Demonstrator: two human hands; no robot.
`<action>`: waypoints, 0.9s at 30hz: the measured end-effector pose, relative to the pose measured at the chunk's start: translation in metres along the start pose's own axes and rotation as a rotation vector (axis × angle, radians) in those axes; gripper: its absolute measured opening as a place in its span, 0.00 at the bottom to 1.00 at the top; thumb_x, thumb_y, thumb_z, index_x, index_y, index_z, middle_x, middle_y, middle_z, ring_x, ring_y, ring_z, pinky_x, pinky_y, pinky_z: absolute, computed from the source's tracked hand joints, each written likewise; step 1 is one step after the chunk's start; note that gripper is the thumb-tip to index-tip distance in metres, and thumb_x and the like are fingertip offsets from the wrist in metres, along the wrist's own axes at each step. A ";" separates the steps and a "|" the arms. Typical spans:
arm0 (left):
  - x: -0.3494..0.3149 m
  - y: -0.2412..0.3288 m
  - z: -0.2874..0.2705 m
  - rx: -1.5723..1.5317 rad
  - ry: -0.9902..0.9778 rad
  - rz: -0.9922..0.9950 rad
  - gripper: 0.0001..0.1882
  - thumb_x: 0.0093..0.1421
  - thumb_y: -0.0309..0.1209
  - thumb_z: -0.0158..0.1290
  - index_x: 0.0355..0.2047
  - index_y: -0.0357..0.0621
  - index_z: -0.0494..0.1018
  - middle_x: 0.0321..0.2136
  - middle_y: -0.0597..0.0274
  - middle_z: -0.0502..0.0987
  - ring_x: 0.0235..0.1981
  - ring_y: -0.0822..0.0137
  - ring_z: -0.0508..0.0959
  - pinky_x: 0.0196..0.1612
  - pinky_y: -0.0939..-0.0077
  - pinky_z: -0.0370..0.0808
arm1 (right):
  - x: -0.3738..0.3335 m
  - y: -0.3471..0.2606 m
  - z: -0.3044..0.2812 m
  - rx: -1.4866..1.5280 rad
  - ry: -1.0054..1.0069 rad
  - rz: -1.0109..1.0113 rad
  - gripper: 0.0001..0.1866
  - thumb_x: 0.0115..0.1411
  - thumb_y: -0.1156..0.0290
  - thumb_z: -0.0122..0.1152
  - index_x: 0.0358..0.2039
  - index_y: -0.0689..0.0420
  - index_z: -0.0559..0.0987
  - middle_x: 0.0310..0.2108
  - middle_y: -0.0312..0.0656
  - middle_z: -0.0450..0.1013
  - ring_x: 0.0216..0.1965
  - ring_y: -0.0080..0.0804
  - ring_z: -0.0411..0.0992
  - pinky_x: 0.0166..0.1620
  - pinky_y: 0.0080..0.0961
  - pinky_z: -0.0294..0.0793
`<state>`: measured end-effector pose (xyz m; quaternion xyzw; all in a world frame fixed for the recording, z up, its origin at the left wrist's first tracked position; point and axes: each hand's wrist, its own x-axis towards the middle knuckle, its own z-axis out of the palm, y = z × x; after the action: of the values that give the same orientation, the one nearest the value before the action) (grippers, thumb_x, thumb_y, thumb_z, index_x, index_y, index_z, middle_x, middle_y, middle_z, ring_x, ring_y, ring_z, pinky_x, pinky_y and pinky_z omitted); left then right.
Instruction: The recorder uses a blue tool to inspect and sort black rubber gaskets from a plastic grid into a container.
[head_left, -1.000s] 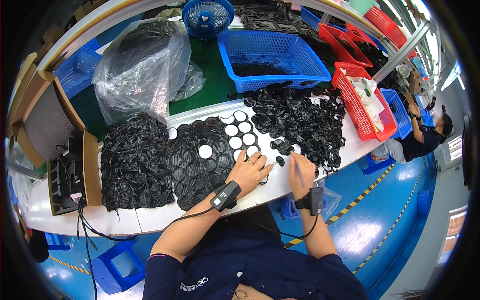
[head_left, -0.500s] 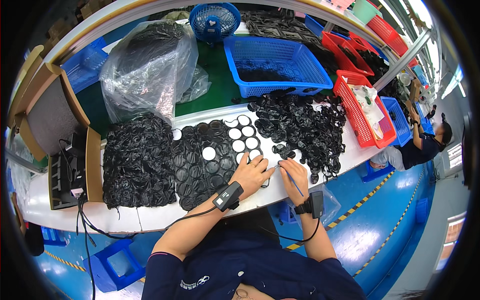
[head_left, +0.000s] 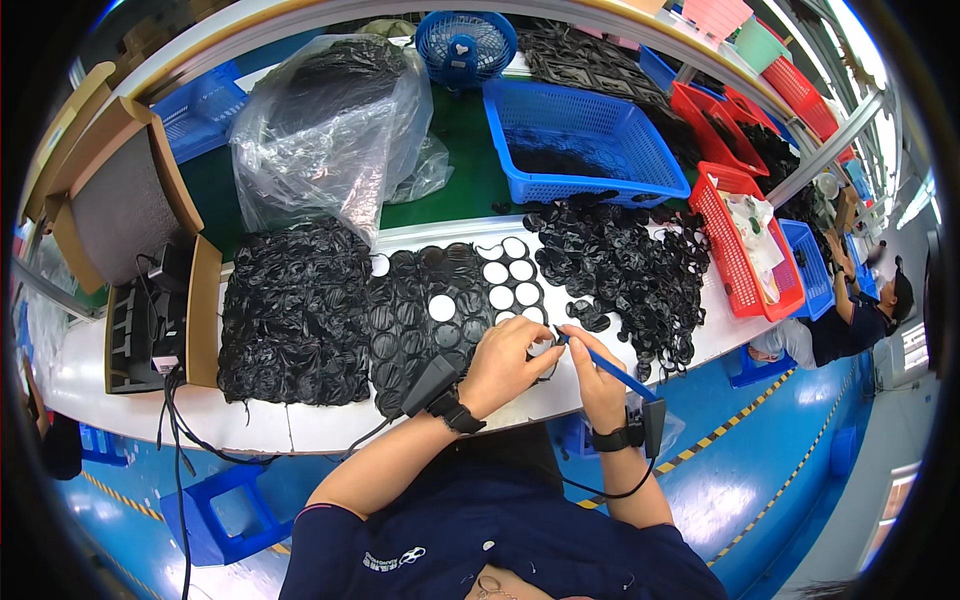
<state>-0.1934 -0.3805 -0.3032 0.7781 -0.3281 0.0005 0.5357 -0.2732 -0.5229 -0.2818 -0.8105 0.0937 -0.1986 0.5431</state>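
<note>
My left hand is over the lower end of a sheet of white discs, its thumb and fingers drawn together at a small black piece. In my right hand is a slim blue tool, shaped like tweezers, slanting down to that black piece; its tip is partly hidden by fingers. Left of the white discs lie rows of flat black round pieces, with one white disc among them. Loose black round pieces are heaped to the right.
A thick block of black pieces and an open cardboard box with cables stand left. Behind are a clear plastic bag, a blue fan, a blue basket and a red basket. Another person sits far right.
My left hand has lifted off the discs and turned, its fingers now closed at the black piece. My right hand has brought the blue tool up against it. The whole view has shifted slightly.
</note>
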 end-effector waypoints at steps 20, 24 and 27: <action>0.059 0.014 -0.103 0.163 0.214 -0.018 0.07 0.57 0.28 0.57 0.31 0.36 0.76 0.26 0.54 0.76 0.27 0.60 0.77 0.32 0.71 0.72 | 0.020 0.070 -0.029 -0.134 0.172 -0.107 0.12 0.66 0.69 0.56 0.45 0.61 0.81 0.30 0.39 0.77 0.26 0.24 0.70 0.30 0.21 0.68; 0.116 0.006 -0.094 0.278 0.236 0.030 0.08 0.58 0.31 0.55 0.31 0.37 0.78 0.29 0.51 0.78 0.33 0.53 0.79 0.36 0.63 0.73 | -0.011 0.069 0.001 0.105 -0.029 0.205 0.15 0.68 0.66 0.53 0.48 0.62 0.79 0.28 0.36 0.75 0.26 0.18 0.68 0.31 0.18 0.67; 0.165 0.000 -0.079 0.341 0.266 0.049 0.09 0.56 0.32 0.54 0.29 0.40 0.78 0.29 0.53 0.79 0.33 0.53 0.79 0.37 0.61 0.74 | -0.017 0.068 0.008 -0.059 -0.029 0.039 0.14 0.67 0.67 0.54 0.46 0.62 0.80 0.26 0.38 0.74 0.25 0.22 0.68 0.31 0.21 0.68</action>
<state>-0.0358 -0.3986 -0.2111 0.8422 -0.2686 0.1717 0.4348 -0.2808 -0.5368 -0.3501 -0.8269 0.1074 -0.1732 0.5242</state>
